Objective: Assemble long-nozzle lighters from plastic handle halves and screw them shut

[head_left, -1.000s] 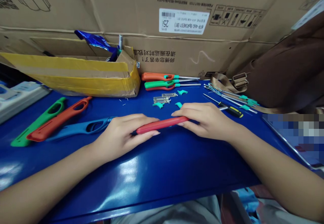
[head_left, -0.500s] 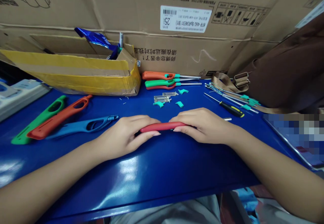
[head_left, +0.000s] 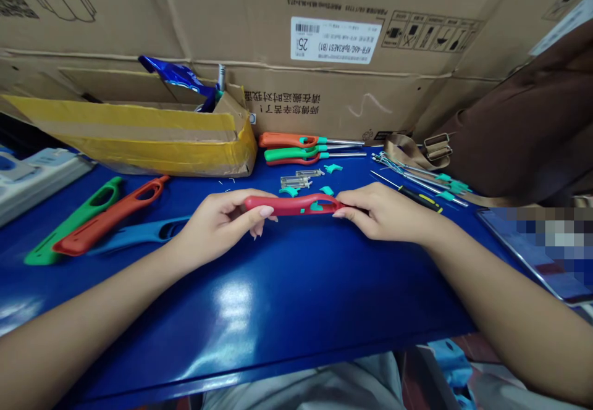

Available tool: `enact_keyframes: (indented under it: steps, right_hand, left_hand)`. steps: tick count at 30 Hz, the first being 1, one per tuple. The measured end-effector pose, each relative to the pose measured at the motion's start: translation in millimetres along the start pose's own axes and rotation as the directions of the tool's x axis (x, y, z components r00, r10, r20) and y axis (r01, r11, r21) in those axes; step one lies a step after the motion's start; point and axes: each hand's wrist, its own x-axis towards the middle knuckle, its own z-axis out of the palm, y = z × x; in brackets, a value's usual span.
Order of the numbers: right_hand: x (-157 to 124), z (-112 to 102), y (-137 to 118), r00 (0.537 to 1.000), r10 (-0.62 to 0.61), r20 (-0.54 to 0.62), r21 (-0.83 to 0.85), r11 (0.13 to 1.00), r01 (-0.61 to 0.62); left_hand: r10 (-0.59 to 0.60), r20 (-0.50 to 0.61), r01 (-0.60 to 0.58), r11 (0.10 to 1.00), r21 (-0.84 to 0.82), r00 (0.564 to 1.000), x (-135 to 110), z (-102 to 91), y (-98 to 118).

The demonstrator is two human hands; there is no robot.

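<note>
red handle (head_left: 282, 205), newly rolled loop-side into view, pinched at either end by inward-angled hands (head_left: 215, 221)

A large cardboard sheet (head_left: 231, 21) filled the top of the frame, its print upside down. It bore a white label (head_left: 335, 39) at upper centre, a row of black pictograms (head_left: 428, 32) right of that, and a pale scrawl (head_left: 369, 105) lower down. At left, an open carton (head_left: 139, 157) banded with yellow tape stood on the glossy blue surface (head_left: 296, 311), a shiny blue packet (head_left: 178, 78) jutting above its rim. A white casing (head_left: 50, 178) lay at the left edge. A dark brown bag (head_left: 519, 126) slumped at upper right, beside a tan strap (head_left: 403, 149) with a metal buckle (head_left: 438, 150). Below the bag lay a flat device (head_left: 523, 255), partly pixelated.
</note>
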Motion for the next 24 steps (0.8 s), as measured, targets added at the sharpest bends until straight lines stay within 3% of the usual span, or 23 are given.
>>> enact_keyframes:
  steps: [8, 15, 20, 24]
  right_hand:
    - [0.6, 2.8, -3.2, 1.0, -0.008, 0.003, 0.09, 0.996, 0.007]
    - [-0.7, 5.7, -3.7, 0.997, -0.068, -0.041, 0.072, 0.995, 0.071]
    - [-0.3, 7.9, 1.1, 0.995, -0.021, -0.099, 0.015, 1.0, 0.022]
    - [1.6, 9.2, 5.1, 0.999, 0.026, -0.029, 0.026, 0.999, -0.025]
  left_hand:
    - [0.037, 0.047, -0.036, 0.999, -0.022, 0.998, -1.2, -0.4, -1.2]
    - [0.029, 0.099, -0.027, 0.999, -0.018, 0.995, -2.1, 0.9, -2.4]
    - [-0.012, 0.079, 0.007, 0.998, 0.069, 0.997, -3.4, 1.5, 3.3]
    - [0.003, 0.096, -0.023, 0.978, 0.209, 0.995, -2.4, 3.1, 1.8]
